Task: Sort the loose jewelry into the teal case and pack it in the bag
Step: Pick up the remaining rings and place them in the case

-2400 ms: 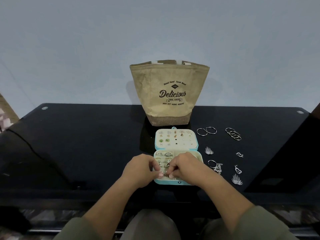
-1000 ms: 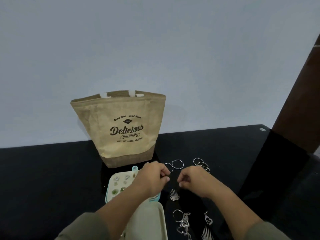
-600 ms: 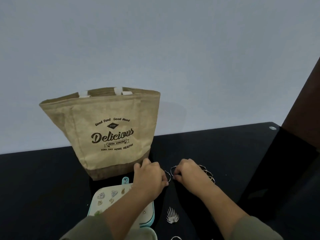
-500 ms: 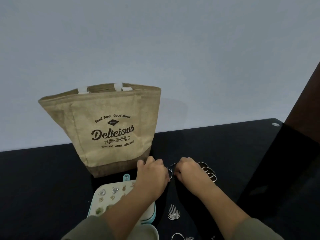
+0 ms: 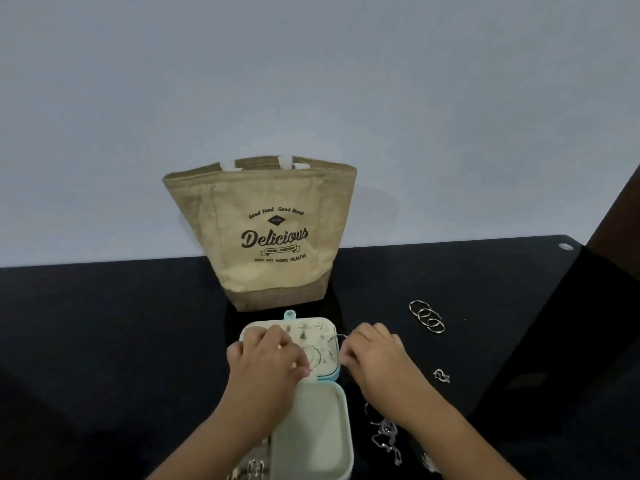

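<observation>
The teal case (image 5: 313, 424) lies open on the black table (image 5: 104, 341), its cream lid panel studded with small earrings. My left hand (image 5: 266, 362) hovers over that panel and pinches a thin silver hoop earring (image 5: 313, 356). At the panel's right edge, my right hand (image 5: 375, 362) pinches a second hoop (image 5: 336, 348). The tan "Delicious" bag (image 5: 266, 233) stands upright just behind the case. Loose silver jewelry lies right of the case: linked rings (image 5: 426, 316), a small charm (image 5: 440, 375) and a tangle of pieces (image 5: 386, 434).
A pale wall rises behind the table. A brown vertical surface (image 5: 620, 209) stands at the far right, beyond the table's corner with its metal stud (image 5: 566, 246). More rings show at the case's near left corner (image 5: 252, 469).
Both hands picked up the two hoop earrings from the table right of the case and carried them back over the lid panel. The camera swung back toward the case.
</observation>
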`<action>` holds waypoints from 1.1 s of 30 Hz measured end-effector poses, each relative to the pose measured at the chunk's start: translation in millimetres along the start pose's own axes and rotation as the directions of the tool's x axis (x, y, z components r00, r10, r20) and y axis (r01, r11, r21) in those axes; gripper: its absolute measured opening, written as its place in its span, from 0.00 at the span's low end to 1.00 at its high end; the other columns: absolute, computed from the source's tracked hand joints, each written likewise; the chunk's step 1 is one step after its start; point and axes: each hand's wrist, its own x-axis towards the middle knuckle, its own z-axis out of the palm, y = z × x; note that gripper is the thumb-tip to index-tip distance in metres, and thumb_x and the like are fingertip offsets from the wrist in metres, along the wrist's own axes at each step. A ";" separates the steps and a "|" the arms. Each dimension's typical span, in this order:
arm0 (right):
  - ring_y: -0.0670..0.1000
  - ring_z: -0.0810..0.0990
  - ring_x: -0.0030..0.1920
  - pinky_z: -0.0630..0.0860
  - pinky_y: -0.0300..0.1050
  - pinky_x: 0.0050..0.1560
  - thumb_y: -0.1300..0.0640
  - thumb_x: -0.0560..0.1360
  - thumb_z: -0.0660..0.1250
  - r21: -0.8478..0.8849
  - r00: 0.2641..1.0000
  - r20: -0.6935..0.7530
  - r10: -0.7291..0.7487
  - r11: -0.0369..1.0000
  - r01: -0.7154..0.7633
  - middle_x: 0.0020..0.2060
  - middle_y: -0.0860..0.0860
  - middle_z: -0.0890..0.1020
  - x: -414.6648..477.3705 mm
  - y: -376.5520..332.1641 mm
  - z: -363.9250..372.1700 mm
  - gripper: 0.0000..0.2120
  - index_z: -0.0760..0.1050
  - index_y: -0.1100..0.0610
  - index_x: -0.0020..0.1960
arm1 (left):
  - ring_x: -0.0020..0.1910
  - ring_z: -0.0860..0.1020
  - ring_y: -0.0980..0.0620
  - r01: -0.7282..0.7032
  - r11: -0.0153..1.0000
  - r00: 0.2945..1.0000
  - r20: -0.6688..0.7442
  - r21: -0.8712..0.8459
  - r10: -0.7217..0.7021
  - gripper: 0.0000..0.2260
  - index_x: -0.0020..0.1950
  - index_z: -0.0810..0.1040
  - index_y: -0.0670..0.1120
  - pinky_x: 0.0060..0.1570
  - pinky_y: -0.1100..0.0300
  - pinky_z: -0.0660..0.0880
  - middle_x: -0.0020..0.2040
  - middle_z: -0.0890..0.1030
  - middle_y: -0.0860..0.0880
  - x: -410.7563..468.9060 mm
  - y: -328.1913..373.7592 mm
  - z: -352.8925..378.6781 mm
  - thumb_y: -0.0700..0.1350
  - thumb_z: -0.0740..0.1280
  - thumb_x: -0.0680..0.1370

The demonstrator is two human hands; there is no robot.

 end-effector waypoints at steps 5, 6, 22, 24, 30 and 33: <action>0.45 0.70 0.45 0.66 0.40 0.46 0.50 0.75 0.52 0.002 1.000 0.005 -0.015 1.000 0.015 0.43 0.42 0.75 -36.7 -42.1 14.1 0.13 0.75 0.49 0.44 | 0.51 0.68 0.56 -0.013 0.999 0.998 0.064 -0.037 0.015 0.09 0.38 0.79 0.60 0.50 0.55 0.60 0.45 0.71 0.62 -46.0 -7.2 -14.7 0.53 0.78 0.67; 0.46 0.71 0.44 0.67 0.40 0.44 0.50 0.74 0.51 -0.004 1.000 0.008 0.000 1.000 0.000 0.42 0.42 0.75 -41.9 -46.7 16.7 0.14 0.75 0.49 0.42 | 0.53 0.67 0.55 -0.039 0.998 0.997 0.071 -0.039 0.041 0.06 0.41 0.79 0.60 0.52 0.56 0.59 0.48 0.70 0.62 -50.7 -4.9 -14.4 0.54 0.76 0.70; 0.46 0.72 0.36 0.62 0.39 0.37 0.48 0.51 0.84 -0.274 0.986 0.116 0.118 0.958 -0.083 0.35 0.41 0.69 -44.5 -56.2 22.0 0.16 0.76 0.44 0.27 | 0.59 0.61 0.51 0.062 0.984 0.962 0.251 0.170 -0.104 0.12 0.57 0.79 0.59 0.61 0.55 0.60 0.57 0.65 0.55 -51.8 6.0 -8.4 0.59 0.61 0.79; 0.46 0.73 0.36 0.63 0.40 0.36 0.45 0.50 0.83 -0.273 0.989 0.089 0.114 0.958 -0.086 0.34 0.41 0.70 -43.2 -56.8 20.6 0.15 0.77 0.42 0.27 | 0.58 0.60 0.52 0.102 0.990 0.959 0.253 0.102 -0.125 0.11 0.55 0.80 0.61 0.60 0.57 0.58 0.56 0.65 0.57 -52.4 6.3 -12.0 0.61 0.62 0.78; 0.45 0.68 0.44 0.62 0.43 0.45 0.48 0.65 0.78 -0.085 0.986 -0.012 0.166 0.982 -0.167 0.40 0.41 0.70 -48.6 -46.1 10.4 0.07 0.81 0.42 0.40 | 0.56 0.57 0.57 0.201 0.979 0.963 0.190 -0.031 -0.192 0.08 0.56 0.78 0.64 0.54 0.60 0.53 0.53 0.65 0.61 -53.0 -6.2 -23.0 0.59 0.64 0.78; 0.46 0.65 0.50 0.57 0.43 0.49 0.47 0.73 0.70 -0.058 0.987 0.072 0.145 0.988 -0.141 0.46 0.41 0.70 -50.7 -46.0 7.1 0.05 0.81 0.45 0.48 | 0.58 0.60 0.55 0.185 0.982 0.947 0.273 -0.027 -0.171 0.07 0.54 0.80 0.64 0.56 0.59 0.56 0.53 0.67 0.60 -52.2 -3.0 -24.2 0.59 0.64 0.78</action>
